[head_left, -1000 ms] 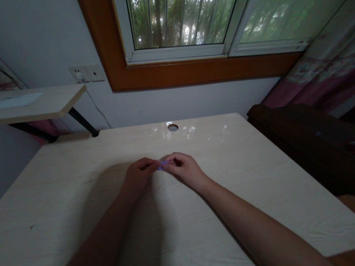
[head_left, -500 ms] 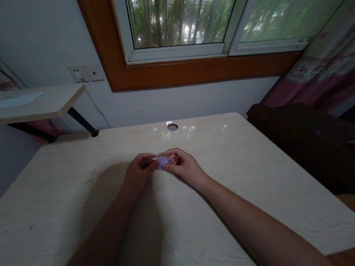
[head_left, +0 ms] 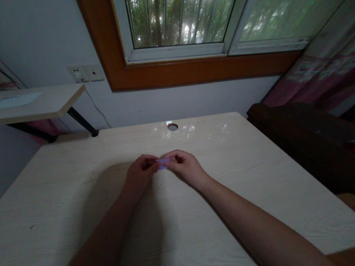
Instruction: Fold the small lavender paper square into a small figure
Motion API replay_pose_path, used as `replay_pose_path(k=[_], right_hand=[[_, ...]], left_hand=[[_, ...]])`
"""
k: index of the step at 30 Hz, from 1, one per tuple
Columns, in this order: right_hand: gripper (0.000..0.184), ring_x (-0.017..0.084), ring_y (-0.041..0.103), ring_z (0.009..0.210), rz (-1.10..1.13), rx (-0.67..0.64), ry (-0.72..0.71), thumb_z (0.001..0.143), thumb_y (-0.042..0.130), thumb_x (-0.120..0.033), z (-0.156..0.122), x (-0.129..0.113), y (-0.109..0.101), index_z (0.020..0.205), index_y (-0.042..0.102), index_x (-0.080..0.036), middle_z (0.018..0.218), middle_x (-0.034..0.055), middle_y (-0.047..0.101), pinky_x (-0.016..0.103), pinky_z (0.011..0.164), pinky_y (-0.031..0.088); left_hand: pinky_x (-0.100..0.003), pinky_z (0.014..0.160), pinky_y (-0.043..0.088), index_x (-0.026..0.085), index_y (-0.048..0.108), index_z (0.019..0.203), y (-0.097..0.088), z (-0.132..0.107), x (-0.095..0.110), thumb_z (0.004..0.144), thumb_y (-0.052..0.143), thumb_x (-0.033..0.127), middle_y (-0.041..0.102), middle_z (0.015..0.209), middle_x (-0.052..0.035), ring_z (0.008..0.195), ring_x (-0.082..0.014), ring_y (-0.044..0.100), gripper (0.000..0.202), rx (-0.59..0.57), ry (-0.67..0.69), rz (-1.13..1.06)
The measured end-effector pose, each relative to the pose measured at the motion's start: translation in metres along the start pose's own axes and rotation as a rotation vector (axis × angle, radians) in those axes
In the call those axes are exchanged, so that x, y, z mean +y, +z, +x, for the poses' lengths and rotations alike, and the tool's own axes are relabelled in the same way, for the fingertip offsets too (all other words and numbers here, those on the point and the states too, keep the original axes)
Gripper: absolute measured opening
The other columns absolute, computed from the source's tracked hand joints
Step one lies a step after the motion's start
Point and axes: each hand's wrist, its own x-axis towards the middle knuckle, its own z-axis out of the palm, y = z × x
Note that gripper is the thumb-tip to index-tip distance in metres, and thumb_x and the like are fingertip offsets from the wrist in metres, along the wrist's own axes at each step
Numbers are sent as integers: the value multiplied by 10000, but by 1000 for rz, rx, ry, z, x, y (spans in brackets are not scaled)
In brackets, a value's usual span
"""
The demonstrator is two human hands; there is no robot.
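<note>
A small purple piece of paper (head_left: 162, 163) sits between my two hands over the middle of a pale wooden desk (head_left: 77, 214). My left hand (head_left: 139, 172) pinches its left end with curled fingers. My right hand (head_left: 183, 165) pinches its right end, fingers pressed together. Most of the paper is hidden by my fingertips, so its shape is unclear.
A round cable hole (head_left: 172, 127) lies at the desk's far edge. A raised side shelf (head_left: 25, 104) with a pale sheet stands at the left. A dark wooden bed frame (head_left: 311, 142) and patterned bedding run along the right. Wall sockets (head_left: 86, 73) sit under the window.
The purple paper showed as a wider, upright patch half a second ago; now it looks flatter and thinner between my fingertips. Both hands stay in the same place.
</note>
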Motion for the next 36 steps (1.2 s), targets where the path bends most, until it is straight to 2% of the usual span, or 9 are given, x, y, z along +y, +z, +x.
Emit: replay_pose_path(k=[7,12,16,21,25,31,36], right_hand=[[295,134,602,715,-13,-7,-23,717,788,-376,-2,-1,0,930,686,-199,806,20,674,281,710,495],[268,133,590,688,-36,-32,-21,742,767,-397,-4,-5,2,910,694,-201,776,15,668,273,681,483],[228,152,606,730,-104,-21,-81,791,723,-418,-5,-9,1,831,708,-195,819,40,686,287,701,480],[224,158,597,739,-176,-12,-121,821,691,-412,-5,-10,-1,820,725,-191,797,39,678,288,701,464],[239,156,595,715,-106,14,-55,801,703,-416,-3,-8,-2,833,731,-181,782,37,690,288,694,466],[238,160,608,719,57,103,27,751,747,-405,0,-7,-3,812,731,-176,790,39,714,298,715,470],[233,149,605,703,116,107,61,728,773,-393,0,-8,-3,783,726,-171,773,32,714,292,711,464]], left_hand=[[-271,703,468,189,747,830,-2,-3,6,775,692,458,700,732,-14,715,-170,625,280,10,-14,152],[-285,756,481,196,762,831,-1,-4,7,766,706,430,747,810,-32,781,-192,657,249,17,-1,136],[-289,770,487,195,764,821,-1,-6,6,772,707,407,751,816,-35,792,-196,664,226,-11,37,121],[-277,745,484,176,753,805,0,-7,7,769,705,403,738,792,-32,766,-183,648,234,-2,28,91],[-270,721,481,174,729,821,1,-4,6,781,685,399,711,762,-15,741,-170,634,233,-8,1,109],[-295,750,520,177,689,887,4,-3,2,731,736,411,726,801,-30,761,-180,672,284,-46,-48,2],[-301,730,535,178,693,851,3,-5,1,754,720,416,734,751,-35,723,-185,689,259,-67,-56,39]])
